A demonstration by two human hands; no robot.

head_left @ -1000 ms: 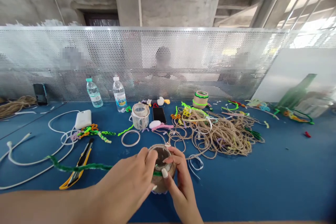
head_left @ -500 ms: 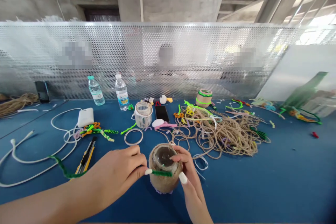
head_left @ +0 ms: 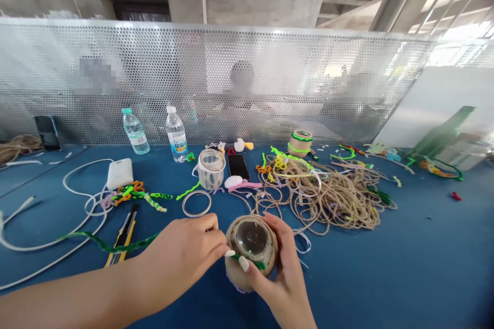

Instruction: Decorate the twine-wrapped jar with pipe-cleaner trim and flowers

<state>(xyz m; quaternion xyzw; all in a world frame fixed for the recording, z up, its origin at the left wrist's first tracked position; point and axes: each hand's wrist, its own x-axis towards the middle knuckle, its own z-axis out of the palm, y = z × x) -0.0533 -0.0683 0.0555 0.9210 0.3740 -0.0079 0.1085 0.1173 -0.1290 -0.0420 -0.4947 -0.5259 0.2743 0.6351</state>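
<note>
A glass jar wrapped in brown twine point(head_left: 252, 239) stands bottom up near the front, its glass base facing up. My right hand point(head_left: 280, 267) grips it from the right, fingers round the far side, with the thumb pressing a dark green pipe cleaner point(head_left: 110, 244) against the near side. Thumb and fingers of my left hand point(head_left: 193, 252) pinch that pipe cleaner at the jar's left side. Its long tail trails out to the left behind my left wrist, over a yellow and black box cutter point(head_left: 124, 236). Purple trim shows along the jar's lower edge.
A twine heap point(head_left: 343, 193) lies right of centre. Behind are a glass jar point(head_left: 211, 170), a phone point(head_left: 238, 167), a green-banded jar point(head_left: 300, 145) and two water bottles point(head_left: 136, 133). A tape ring point(head_left: 196, 204) is near my left hand; a white cable and charger point(head_left: 120, 174) lie left.
The right thumb has moved left onto the pipe cleaner, pressing it to the jar. The jar has tilted and, with both hands, shifted slightly right in view.
</note>
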